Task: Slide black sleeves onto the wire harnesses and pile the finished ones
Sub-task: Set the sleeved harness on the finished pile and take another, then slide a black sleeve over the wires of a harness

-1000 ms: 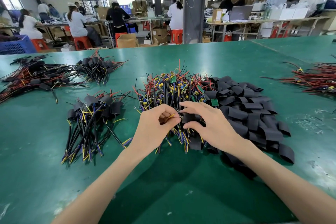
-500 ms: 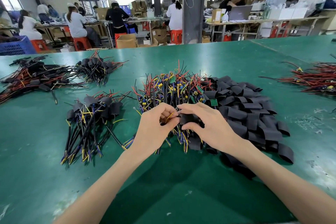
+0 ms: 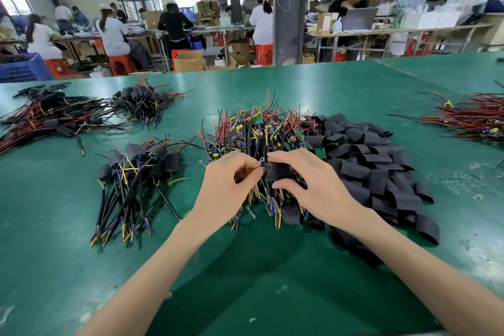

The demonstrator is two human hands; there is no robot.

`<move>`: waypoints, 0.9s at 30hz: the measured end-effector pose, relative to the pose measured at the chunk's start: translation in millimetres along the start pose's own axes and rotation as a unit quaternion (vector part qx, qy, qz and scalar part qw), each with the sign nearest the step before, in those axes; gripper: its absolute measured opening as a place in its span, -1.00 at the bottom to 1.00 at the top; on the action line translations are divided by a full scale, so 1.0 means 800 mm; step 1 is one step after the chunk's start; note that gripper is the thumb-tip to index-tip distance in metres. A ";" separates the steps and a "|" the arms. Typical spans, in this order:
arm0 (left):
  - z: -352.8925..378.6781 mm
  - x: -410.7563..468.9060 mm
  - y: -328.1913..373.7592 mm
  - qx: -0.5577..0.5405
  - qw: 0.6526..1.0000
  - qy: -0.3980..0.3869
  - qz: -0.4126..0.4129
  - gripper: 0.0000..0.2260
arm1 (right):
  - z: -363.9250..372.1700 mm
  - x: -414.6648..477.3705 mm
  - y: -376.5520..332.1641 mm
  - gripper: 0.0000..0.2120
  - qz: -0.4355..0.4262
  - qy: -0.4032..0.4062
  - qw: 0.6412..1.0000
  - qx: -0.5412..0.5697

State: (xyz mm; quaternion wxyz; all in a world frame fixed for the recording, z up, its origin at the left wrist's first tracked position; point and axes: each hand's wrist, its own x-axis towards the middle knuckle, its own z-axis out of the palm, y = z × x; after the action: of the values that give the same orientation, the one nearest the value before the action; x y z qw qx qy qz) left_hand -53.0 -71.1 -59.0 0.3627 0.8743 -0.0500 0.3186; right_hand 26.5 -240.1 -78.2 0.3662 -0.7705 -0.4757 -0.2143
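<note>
Green table (image 3: 245,275). Far left: red-black bundles (image 3: 49,117). Next: finished pile (image 3: 136,180) of sleeved harnesses, wire ends toward the viewer. Centre: left hand (image 3: 226,191) pinches a yellow wire (image 3: 255,166) (ring terminal at its tip). Close beside it, right hand (image 3: 319,188) grips one sleeve (image 3: 278,172) at the wire's end, both hands over the harness heap (image 3: 259,128). Right of that: loose sleeves (image 3: 376,169), touching the heap. Far right: red wires (image 3: 474,120).

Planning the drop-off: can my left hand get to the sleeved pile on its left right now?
Probably yes. The sleeved pile lies just left of the left hand with only green table between, though that hand is pinching a wire.
</note>
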 end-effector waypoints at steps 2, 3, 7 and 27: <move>-0.003 0.002 0.000 -0.002 1.000 0.021 0.005 -0.87 | -0.001 0.002 0.001 -0.61 -0.008 0.020 0.999 -0.026; -0.005 0.003 0.000 -0.001 0.999 0.034 0.008 -0.84 | -0.003 0.003 0.003 -0.61 -0.012 0.033 0.998 -0.045; -0.024 0.013 -0.008 0.006 0.992 0.130 -0.003 -0.84 | -0.013 0.007 0.014 -0.63 0.020 0.102 0.985 -0.137; -0.119 0.021 -0.143 0.267 0.889 0.190 -0.319 -0.73 | -0.028 -0.002 0.071 -0.75 0.326 -0.091 0.904 -0.261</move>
State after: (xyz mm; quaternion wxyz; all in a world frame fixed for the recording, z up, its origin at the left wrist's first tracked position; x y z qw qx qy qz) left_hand -52.6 78.3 -67.1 0.2002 0.8300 0.3883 0.3467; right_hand 76.4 -274.6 -85.4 0.1567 -0.9667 -0.1564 -0.1283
